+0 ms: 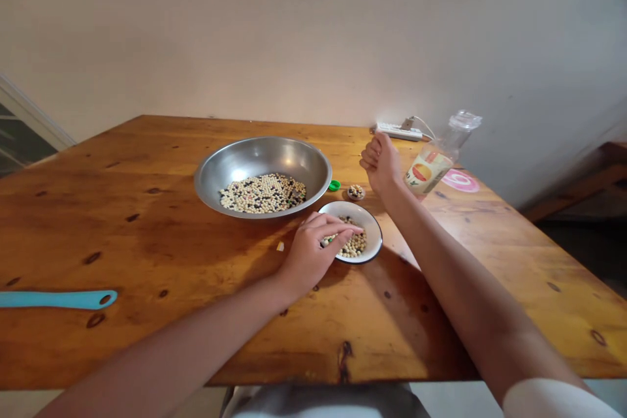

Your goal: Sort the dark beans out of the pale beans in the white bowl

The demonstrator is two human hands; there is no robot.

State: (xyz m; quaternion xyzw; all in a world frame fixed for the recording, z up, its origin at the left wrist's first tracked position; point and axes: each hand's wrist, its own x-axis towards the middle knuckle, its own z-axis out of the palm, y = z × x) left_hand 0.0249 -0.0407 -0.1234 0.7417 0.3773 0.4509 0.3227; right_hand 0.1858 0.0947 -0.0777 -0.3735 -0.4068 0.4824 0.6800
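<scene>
My left hand (317,245) reaches over a small white bowl with a dark rim (375,238), its thumb and fingers pressed together. Whatever those fingertips hold, if anything, is too small to make out. In the bowl lie pale and dark bean-like pieces (356,245). My right hand (383,162) is raised beyond the bowl, curled into a fist whose inside is hidden. A clear plastic bottle with a paper label (427,170) leans at a tilt just right of that wrist. Between the hands, farther back, sits a tiny round container of mixed pieces (356,192).
A wide steel basin (313,166) with many pale and dark pieces stands left of the bowl. Beside it lies a green cap (334,185). A power strip (399,131) runs along the wall, and a turquoise handle (59,300) lies at the left of the wooden table (161,248).
</scene>
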